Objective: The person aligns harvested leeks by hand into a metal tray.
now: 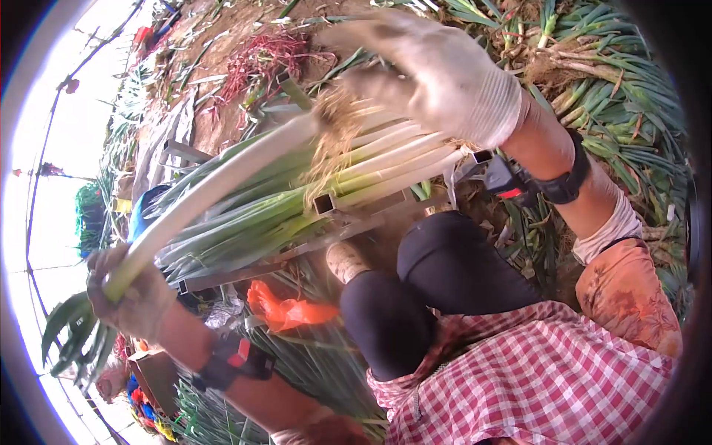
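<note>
The left hand [133, 297], in a glove, is gripping 1 long leek [215, 182] close to its green leaves. This leek is tilted above the left part of the metal rack [348, 230], and its white stem goes up to the brown roots [334, 119], over the far side of the rack. The right hand [452, 81], also gloved, is above the right end of the rack, beside these roots. Its grip is open, the fingers apart from the thumb, but they are blurred, and I cannot tell if they touch the roots.

On the rack lie many leeks [282, 200], side by side, white ends to the right. Beyond the rack is a heap of red strings [267, 63] on the soil. To the right of the rack is a pile of leeks [623, 96]. On the near side of the rack are orange plastic [289, 308] and 2 dark-covered knees [389, 319].
</note>
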A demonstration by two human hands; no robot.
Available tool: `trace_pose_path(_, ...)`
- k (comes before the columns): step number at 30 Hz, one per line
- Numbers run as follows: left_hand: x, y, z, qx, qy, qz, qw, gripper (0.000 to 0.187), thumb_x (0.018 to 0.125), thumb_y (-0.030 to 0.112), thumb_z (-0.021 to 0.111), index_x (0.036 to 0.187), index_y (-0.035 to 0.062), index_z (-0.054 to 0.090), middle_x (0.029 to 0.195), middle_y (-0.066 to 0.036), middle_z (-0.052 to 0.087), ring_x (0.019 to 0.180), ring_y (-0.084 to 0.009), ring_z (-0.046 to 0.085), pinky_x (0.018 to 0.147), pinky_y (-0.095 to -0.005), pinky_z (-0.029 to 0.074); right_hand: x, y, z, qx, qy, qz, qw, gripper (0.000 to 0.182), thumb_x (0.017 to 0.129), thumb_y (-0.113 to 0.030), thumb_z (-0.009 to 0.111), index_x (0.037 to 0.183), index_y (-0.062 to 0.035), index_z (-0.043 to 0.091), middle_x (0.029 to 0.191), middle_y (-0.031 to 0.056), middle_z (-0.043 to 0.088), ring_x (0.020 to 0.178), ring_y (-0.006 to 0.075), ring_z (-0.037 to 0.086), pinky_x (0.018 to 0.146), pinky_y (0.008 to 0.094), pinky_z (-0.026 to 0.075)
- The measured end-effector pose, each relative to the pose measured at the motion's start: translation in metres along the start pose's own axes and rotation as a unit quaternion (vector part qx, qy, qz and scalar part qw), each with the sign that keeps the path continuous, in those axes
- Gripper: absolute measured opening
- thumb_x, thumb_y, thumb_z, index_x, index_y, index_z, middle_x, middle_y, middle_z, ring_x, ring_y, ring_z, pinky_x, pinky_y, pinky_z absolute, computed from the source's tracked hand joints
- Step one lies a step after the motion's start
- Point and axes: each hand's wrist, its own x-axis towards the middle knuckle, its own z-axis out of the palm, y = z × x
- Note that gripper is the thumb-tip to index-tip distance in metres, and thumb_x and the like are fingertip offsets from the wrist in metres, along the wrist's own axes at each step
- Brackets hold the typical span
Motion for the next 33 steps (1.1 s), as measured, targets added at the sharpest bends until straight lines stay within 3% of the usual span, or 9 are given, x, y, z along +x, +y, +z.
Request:
trace_pose_path(6,-0.005,-0.086,0.055,0.067,-0.127,-0.005,0.990,0.021,0.073,0.009,0.060,0.088,-0.0027,0.052,0.090,-0.015,0.051,0.087,-0.0249,0.054,0.083,-0.0433,0.046,0.001,-0.017,0.011,0.112,-0.353,0.087,0.925,0.038,0.088,-0.028,0.050,0.118,-0.0056,0.050,0.110,0.0168,0.056,0.100,0.0312,0.056,0.083,0.0373,0.046)
trace_pose_path(16,-0.081,-0.123,-0.037,0.080,0.164,-0.254,0.950,0.056,0.075,0.039,0.067,0.118,0.0084,0.045,0.108,-0.015,0.055,0.103,-0.0268,0.052,0.093,-0.0449,0.042,-0.098,0.019,0.029,0.013,-0.363,0.157,0.918,0.028,0.079,-0.019,0.057,0.106,-0.0121,0.058,0.087,0.0101,0.056,0.079,0.0279,0.059,0.070,0.0378,0.048)
trace_pose_path(20,-0.125,-0.133,-0.057,0.099,0.219,-0.349,0.906,0.043,0.078,0.032,0.065,0.111,0.0075,0.052,0.103,-0.015,0.056,0.097,-0.0251,0.055,0.086,-0.0417,0.046,-0.170,0.008,0.055,0.011,-0.281,0.168,0.945,0.026,0.080,-0.019,0.054,0.104,-0.0116,0.058,0.095,0.0107,0.059,0.089,0.0265,0.058,0.080,0.0395,0.045)
trace_pose_path(22,-0.132,-0.132,-0.060,0.138,0.223,-0.386,0.884,0.036,0.080,0.028,0.064,0.107,0.0061,0.055,0.099,-0.015,0.057,0.092,-0.0242,0.057,0.082,-0.0401,0.048,-0.188,0.008,0.058,-0.033,-0.420,0.271,0.865,0.028,0.079,-0.020,0.053,0.106,-0.0133,0.059,0.094,0.0103,0.059,0.090,0.0268,0.058,0.085,0.0409,0.042)
trace_pose_path(24,-0.123,-0.120,-0.073,0.453,0.153,-0.438,0.761,0.027,0.082,0.021,0.061,0.101,0.0022,0.057,0.092,-0.012,0.059,0.079,-0.0219,0.059,0.075,-0.0350,0.051,-0.212,0.010,0.067,-0.036,-0.457,0.302,0.836,0.029,0.081,-0.019,0.050,0.108,-0.0146,0.059,0.094,0.0099,0.060,0.092,0.0251,0.058,0.092,0.0424,0.037)
trace_pose_path(27,-0.111,-0.109,-0.030,0.840,-0.021,-0.175,0.513,0.043,0.073,0.019,0.068,0.112,0.0061,0.056,0.104,-0.012,0.061,0.096,-0.0243,0.058,0.086,-0.0384,0.045,-0.206,0.002,0.065,-0.127,-0.467,0.266,0.834,0.030,0.085,-0.018,0.042,0.109,-0.0152,0.059,0.095,0.0081,0.061,0.097,0.0211,0.059,0.100,0.0466,0.031)
trace_pose_path(28,-0.106,-0.111,-0.001,0.840,-0.022,-0.176,0.512,0.043,0.073,0.019,0.068,0.112,0.0061,0.056,0.104,-0.012,0.061,0.096,-0.0243,0.058,0.086,-0.0384,0.045,-0.208,0.002,0.063,-0.126,-0.468,0.268,0.833,0.030,0.085,-0.018,0.042,0.109,-0.0152,0.059,0.095,0.0081,0.061,0.097,0.0211,0.059,0.100,0.0466,0.031)
trace_pose_path(30,-0.091,-0.118,0.029,0.897,-0.323,0.224,0.205,0.049,0.067,0.028,0.072,0.111,0.0115,0.057,0.101,-0.013,0.061,0.098,-0.0266,0.057,0.093,-0.0399,0.041,-0.205,0.003,0.065,-0.116,-0.454,0.263,0.844,0.030,0.084,-0.017,0.043,0.109,-0.0143,0.059,0.096,0.0082,0.061,0.096,0.0219,0.059,0.099,0.0468,0.031)
trace_pose_path(33,-0.066,-0.133,-0.008,0.849,-0.470,0.049,0.236,0.050,0.063,0.035,0.075,0.105,0.0119,0.059,0.105,-0.012,0.060,0.099,-0.0302,0.055,0.091,-0.0444,0.038,-0.203,0.003,0.062,-0.116,-0.462,0.265,0.838,0.029,0.084,-0.017,0.043,0.108,-0.0136,0.060,0.096,0.0085,0.061,0.096,0.0224,0.059,0.098,0.0463,0.033)
